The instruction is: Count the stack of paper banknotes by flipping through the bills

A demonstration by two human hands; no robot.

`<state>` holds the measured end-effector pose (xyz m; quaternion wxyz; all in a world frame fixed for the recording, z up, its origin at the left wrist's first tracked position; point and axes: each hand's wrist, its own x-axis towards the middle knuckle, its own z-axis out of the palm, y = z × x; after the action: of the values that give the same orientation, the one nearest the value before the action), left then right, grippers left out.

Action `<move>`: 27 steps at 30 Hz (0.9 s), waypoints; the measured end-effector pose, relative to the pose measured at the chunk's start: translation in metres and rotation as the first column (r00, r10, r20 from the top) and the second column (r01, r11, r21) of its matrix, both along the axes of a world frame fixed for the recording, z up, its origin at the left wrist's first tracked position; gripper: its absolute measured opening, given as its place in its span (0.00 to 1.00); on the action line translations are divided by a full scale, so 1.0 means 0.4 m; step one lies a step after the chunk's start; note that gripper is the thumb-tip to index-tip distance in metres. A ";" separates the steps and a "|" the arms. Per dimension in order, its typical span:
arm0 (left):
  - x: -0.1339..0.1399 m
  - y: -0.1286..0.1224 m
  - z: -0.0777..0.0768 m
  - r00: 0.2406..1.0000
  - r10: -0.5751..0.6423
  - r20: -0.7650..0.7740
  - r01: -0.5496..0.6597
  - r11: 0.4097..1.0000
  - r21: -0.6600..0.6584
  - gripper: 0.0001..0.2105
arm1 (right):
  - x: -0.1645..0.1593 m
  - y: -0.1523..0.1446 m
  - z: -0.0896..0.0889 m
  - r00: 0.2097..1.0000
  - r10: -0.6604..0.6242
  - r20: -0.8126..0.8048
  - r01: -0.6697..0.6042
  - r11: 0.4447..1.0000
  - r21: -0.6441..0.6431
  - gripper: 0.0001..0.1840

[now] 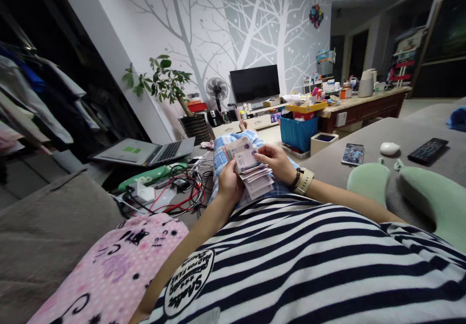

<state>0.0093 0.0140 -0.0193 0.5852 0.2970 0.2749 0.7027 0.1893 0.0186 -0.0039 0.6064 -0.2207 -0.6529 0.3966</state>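
Note:
A stack of banknotes is held above my lap, over blue checked trousers. My left hand is closed round the stack's left side. Several notes are folded over and fan down toward my striped shirt. With fingers pinched at the upper right edge of the top note, my right hand also grips the banknotes. A pale watch and a dark bracelet are on my right wrist.
On the sofa to my right lie a phone, a white earbud case, a remote control and a green neck pillow. To my left are an open laptop, tangled cables and a pink blanket.

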 end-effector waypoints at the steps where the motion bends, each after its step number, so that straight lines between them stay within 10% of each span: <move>1: -0.002 0.002 -0.002 1.000 -0.002 -0.001 0.002 1.000 0.005 0.15 | 0.000 0.000 0.000 1.000 0.010 0.000 -0.010 1.000 0.009 0.43; 27: 0.006 0.004 -0.003 1.000 0.023 0.019 -0.024 0.999 0.034 0.19 | 0.003 0.007 -0.004 0.998 0.014 0.062 -0.018 0.998 0.061 0.53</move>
<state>0.0116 0.0155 -0.0207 0.5742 0.2971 0.2610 0.7168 0.1904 0.0213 -0.0057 0.5894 -0.2087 -0.6850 0.3740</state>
